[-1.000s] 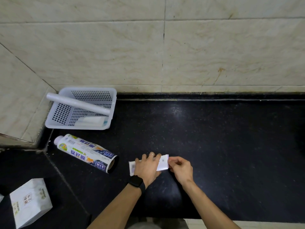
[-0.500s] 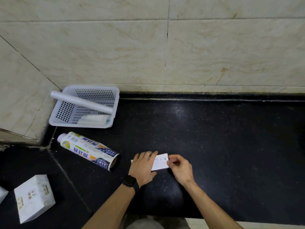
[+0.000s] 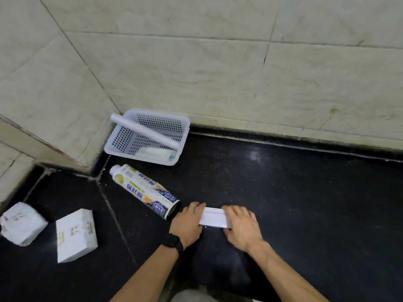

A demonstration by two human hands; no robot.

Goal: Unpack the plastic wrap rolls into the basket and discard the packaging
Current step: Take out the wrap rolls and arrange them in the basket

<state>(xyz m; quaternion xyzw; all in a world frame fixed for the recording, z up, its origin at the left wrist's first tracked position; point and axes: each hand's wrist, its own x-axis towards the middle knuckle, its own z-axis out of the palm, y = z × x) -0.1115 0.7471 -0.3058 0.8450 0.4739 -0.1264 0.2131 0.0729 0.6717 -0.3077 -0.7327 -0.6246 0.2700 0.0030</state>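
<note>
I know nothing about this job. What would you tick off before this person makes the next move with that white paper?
1. The left hand and right hand lie flat on the white paper, pressing it to the counter: ok.
2. A long white roll lies slanted across the basket, one end up on its rim: ok.
3. Emptying the printed tube: its open end faces the hands, but the inside is dark: cannot tell.
4. Packaging discarded: tube and paper both lie on the counter: not ok.
5. Somewhere to throw it away: nothing of the kind in view: cannot tell.
</note>
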